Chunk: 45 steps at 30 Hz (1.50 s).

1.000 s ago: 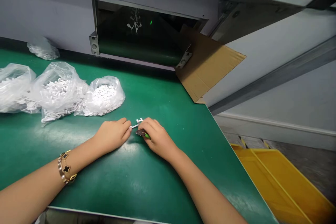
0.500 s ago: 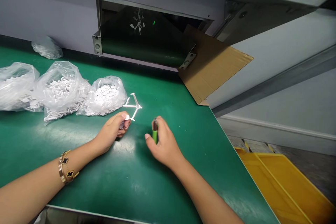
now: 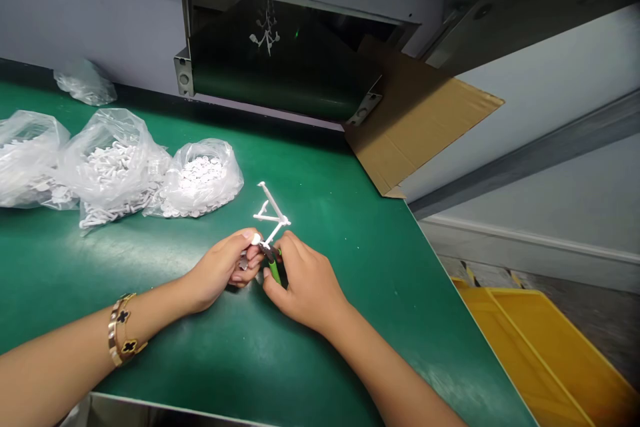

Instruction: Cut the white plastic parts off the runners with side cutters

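The surface [image 3: 320, 327] is deep green and the plastic runner [image 3: 271, 213] white. The cutters [image 3: 273, 271] have green grips, the crate [image 3: 530, 347] is yellow, and the gold bracelet [image 3: 125, 347] carries black clover shapes.

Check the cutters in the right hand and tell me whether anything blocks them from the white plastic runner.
Nothing visible blocks them. The dark tips of the green-handled side cutters in the right hand are right at the white plastic runner, next to where the left hand grips it.

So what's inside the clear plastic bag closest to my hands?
The clear plastic bag holds a heap of small white round pieces. Only those against the plastic show; the pieces deeper in the heap are covered.
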Each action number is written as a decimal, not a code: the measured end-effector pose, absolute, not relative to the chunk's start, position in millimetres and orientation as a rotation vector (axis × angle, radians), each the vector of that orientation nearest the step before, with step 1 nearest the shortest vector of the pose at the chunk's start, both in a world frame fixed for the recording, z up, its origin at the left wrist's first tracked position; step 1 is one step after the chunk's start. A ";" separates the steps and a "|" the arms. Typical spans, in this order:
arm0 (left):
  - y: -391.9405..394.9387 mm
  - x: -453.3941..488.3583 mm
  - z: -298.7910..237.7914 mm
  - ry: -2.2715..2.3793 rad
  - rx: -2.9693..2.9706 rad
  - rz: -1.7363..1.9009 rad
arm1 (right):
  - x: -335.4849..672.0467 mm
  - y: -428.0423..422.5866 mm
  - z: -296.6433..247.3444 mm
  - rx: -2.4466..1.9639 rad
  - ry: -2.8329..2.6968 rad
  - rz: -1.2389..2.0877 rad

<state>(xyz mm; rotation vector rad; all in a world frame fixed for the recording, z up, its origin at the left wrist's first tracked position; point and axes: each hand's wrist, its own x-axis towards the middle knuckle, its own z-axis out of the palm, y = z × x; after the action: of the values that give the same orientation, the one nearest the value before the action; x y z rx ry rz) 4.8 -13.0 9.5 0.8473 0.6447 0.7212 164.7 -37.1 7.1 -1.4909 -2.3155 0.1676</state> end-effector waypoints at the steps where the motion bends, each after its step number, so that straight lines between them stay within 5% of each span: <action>1: -13.0 4.8 9.4 0.643 0.852 0.722 | 164.8 -37.3 7.3 -1.499 -2.322 0.170; 16: -10.0 2.2 3.1 0.675 0.964 0.650 | 168.5 -35.0 12.7 -1.597 -2.502 0.034; 26: -7.6 6.0 3.3 0.754 0.749 0.691 | 171.0 -29.2 15.7 -1.685 -2.506 0.568; 36: 22.0 -36.1 45.5 1.709 2.071 1.044 | 172.6 -22.8 9.6 -1.715 -2.448 0.455; 45: 42.4 -71.3 61.3 1.414 1.395 1.144 | 173.7 -23.5 8.8 -1.636 -2.536 0.387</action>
<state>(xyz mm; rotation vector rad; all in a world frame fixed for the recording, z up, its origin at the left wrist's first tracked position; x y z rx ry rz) -71.3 42.4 61.3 1.3948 1.4142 1.1443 173.7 -23.5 8.8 -1.6356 -2.5363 0.3871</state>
